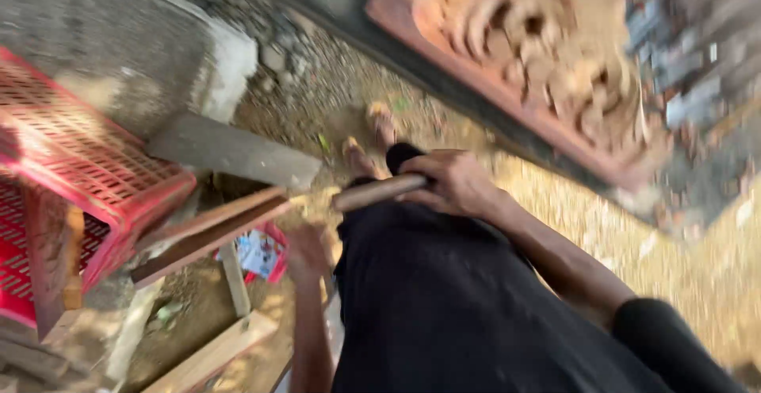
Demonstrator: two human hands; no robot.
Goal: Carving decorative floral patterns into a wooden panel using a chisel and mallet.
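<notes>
My right hand sits near the middle of the view, just past my lap, with its fingers clenched around a round wooden handle. The handle lies almost level and juts out from my fist toward nine o'clock; its far end is bare, and whatever is on the other end is hidden inside my grip. It rests across my dark trousers, which fill the lower part of the view from five to seven o'clock.

My left hand hangs lower, at about seven o'clock from the right one, beside my thigh. The picture is blurred there, so I cannot tell whether its fingers are clenched or released, or whether they hold anything. Just beside it, toward nine o'clock, lies a small printed packet in red and pale blue.

My two feet show at twelve o'clock from the handle, on gravelly ground. At ten o'clock from my hands a grey stone slab lies tilted, and below it wooden planks lean out from a red plastic crate at the nine o'clock edge. Another pale board lies at seven o'clock. At one to two o'clock a reddish carved wooden panel, with curling openwork, lies on the ground.
</notes>
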